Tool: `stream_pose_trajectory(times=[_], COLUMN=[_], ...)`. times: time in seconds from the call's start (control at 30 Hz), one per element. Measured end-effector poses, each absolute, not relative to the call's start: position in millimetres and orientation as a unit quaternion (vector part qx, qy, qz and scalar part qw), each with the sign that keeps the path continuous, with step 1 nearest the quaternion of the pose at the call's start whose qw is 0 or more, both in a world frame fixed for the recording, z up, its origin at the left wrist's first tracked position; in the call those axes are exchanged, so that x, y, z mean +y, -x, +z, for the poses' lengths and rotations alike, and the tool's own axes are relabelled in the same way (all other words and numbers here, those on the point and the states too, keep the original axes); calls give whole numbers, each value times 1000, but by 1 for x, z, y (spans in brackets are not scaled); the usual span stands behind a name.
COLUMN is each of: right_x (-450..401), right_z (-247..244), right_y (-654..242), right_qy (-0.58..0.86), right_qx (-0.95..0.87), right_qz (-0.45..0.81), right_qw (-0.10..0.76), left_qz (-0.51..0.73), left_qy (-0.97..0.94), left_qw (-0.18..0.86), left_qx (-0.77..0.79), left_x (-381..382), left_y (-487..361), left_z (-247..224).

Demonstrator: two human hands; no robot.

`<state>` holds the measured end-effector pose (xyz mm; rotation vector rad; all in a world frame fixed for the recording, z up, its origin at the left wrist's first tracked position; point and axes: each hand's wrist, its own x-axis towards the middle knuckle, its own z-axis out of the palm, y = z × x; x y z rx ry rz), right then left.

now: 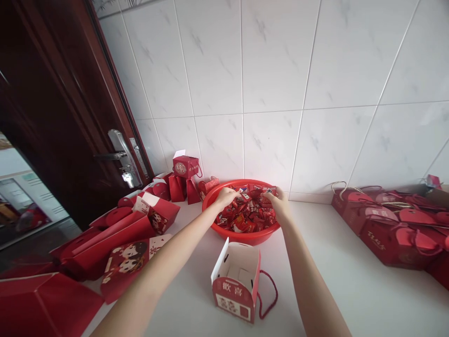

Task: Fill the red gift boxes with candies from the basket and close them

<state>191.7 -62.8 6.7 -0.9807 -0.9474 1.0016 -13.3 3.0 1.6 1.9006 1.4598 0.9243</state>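
The fingers of the left hand [227, 196] curl low over the near-left part of the red basin [242, 238], bunched fairly close together among wrapped packets [249, 217]; whether they grip one cannot be told. The right hand [281, 203] is at the basin's right rim, thumb reaching inward over the packets and the other fingers mostly hidden, so its hold cannot be told either. The packets, mostly red and shiny, lie heaped inside the basin. Just in front of the basin, between the two forearms, a small red box [233, 299] stands open at the top, pale inside, its dark red rope handle [276, 299] looping out to the right. All of this sits on a white counter [336, 276]. Left of the basin, more red boxes [98, 238] crowd together, and a closed-looking one [185, 166] rests on others farther back. Well to the right of the basin is another group of handled boxes [379, 234]. Behind the basin rises a tiled wall [270, 70], and beyond the left boxes stands a dark door [70, 93] with keys [126, 179] in its lock
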Motion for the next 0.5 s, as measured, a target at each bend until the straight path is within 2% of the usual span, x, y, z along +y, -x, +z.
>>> stream_pose_trajectory(times=[0.3, 0.5], right_x=[-58, -60], right_z=[2, 4], right_y=[-193, -192], right_qy=[435, 424], right_qx=[-422, -422], right_qz=[436, 439], right_qw=[666, 671], left_qz=[184, 100], left_qy=[-839, -861], left_qw=[241, 217], left_qx=[452, 449], left_x=[1, 9], left_y=[-24, -53], left_z=[12, 3])
